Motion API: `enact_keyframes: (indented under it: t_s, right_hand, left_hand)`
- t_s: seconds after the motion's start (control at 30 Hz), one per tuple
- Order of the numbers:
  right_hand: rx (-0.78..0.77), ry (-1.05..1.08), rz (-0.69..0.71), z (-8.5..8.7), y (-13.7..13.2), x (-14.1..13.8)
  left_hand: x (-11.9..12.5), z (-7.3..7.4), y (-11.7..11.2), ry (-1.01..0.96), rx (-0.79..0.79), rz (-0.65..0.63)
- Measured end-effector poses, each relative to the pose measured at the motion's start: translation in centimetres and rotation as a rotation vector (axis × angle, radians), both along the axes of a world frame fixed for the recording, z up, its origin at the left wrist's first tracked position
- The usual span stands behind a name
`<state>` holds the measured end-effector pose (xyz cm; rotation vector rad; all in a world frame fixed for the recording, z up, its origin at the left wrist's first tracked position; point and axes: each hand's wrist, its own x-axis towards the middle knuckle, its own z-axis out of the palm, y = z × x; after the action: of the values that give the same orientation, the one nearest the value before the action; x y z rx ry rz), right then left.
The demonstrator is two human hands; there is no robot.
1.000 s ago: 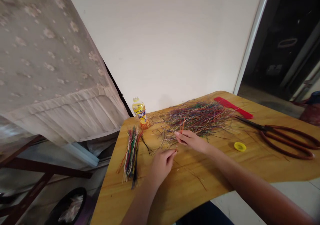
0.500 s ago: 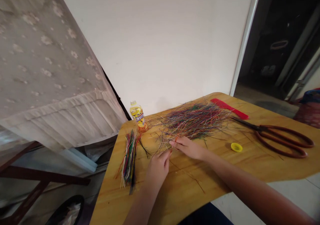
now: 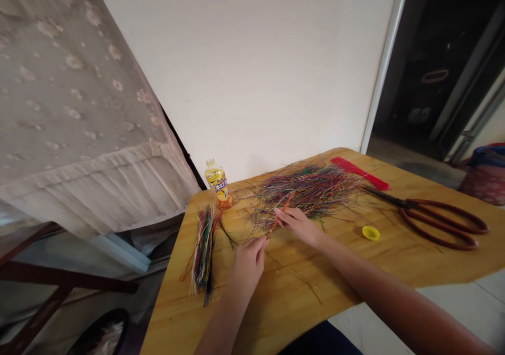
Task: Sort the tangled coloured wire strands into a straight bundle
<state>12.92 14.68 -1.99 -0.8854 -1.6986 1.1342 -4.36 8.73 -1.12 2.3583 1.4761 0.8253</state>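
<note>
Between my two hands runs a small bunch of orange wires [image 3: 285,206], thin and slanting up to the right. My left hand [image 3: 249,263] pinches its lower end. The fingers of my right hand [image 3: 298,223] are closed on it higher up. Just beyond my hands spreads a loose heap of thin multicoloured wires [image 3: 315,186]. A neater bundle of coloured wires [image 3: 204,252] lies to the left of my left hand, with a few dark and red strands [image 3: 228,234] beside it.
A bottle with a yellow label [image 3: 218,184] stands at the table's back left. Large scissors [image 3: 437,221] lie on the right, near a yellow ring-shaped cap [image 3: 371,233]. Behind them is a red flat strip [image 3: 360,173]. The wooden table [image 3: 284,302] meets a white wall [image 3: 252,71].
My right hand has risen slightly and turned, and the orange wires now show upright between my hands. My left hand has stayed almost in place.
</note>
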Motion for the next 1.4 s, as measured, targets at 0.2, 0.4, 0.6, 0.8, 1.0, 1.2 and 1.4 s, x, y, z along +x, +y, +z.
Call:
enact_keyframes:
  t_s: [0.2, 0.4, 0.6, 0.8, 1.0, 1.2, 1.4]
  right_hand:
    - [-0.173, 0.193, -0.122, -0.4, 0.9, 0.5]
    - [-0.241, 0.328, -0.087, -0.1, 1.2, 0.7]
    - [-0.191, 0.487, -0.265, 0.0, 0.2, -0.4]
    - [-0.136, 0.321, -0.16, -0.3, -1.6, -2.0]
    - [0.075, 0.115, 0.063, -0.5, -3.1, -3.1]
    - [-0.158, 0.272, 0.167, -0.4, -2.7, -2.7]
    - [-0.096, 0.241, 0.229, -0.9, -2.7, -3.0]
  left_hand:
    - [-0.3, -0.5, 0.1, -0.073, 0.022, 0.037]
    - [-0.2, 0.3, -0.1, -0.399, -0.136, 0.056]
    - [-0.6, 0.7, 0.4, -1.067, -0.445, 0.111]
    - [0.8, 0.1, -0.1, -0.714, -0.573, -0.012]
    - [1.0, 0.1, -0.8, -0.671, -0.345, 0.094]
    - [0.3, 0.4, -0.8, -0.697, -0.258, 0.152]
    - [0.3, 0.2, -0.6, -0.615, -0.263, 0.066]
